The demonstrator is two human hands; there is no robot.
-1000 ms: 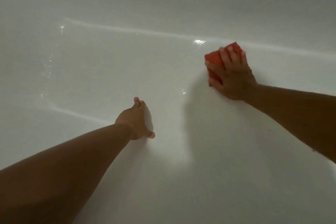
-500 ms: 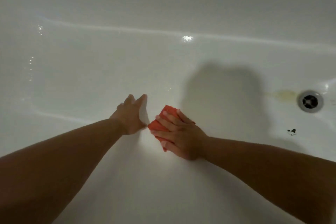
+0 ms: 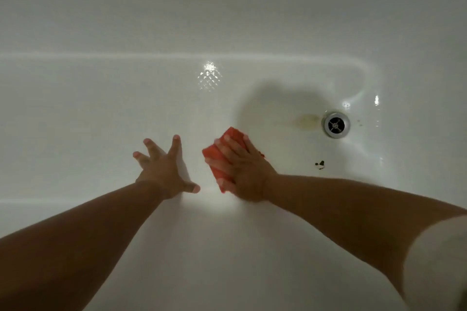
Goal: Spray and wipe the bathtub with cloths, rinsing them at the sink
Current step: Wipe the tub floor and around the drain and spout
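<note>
1. 2 hands are down in the tub. L hand [image 3: 161,174]: fingers straight and spread wide, flat on the floor of the bathtub [image 3: 88,121]. It holds nothing.
2. R hand [image 3: 242,171]: fingers straight, laid flat on top of the red cloth [image 3: 214,159]. It presses down on the cloth and isn't curled round it.
3. Red cloth: 1, folded, on the bathtub floor under the R hand. It is just beside the L thumb, not touching it.
4. Bathtub: 1, white and shiny, w/ a bright wet patch near the far wall.
5. Drain [image 3: 335,124]: 1, round, silver, w/ a cross inside. It is off to the R of the cloth, apart from it.
6. Yellow stain [image 3: 307,120]: 1, right by the drain's L side, btw drain and cloth.
7. Dark bits [image 3: 320,164]: 1 small clump on the floor, nearer than the drain, R of the R hand.
</note>
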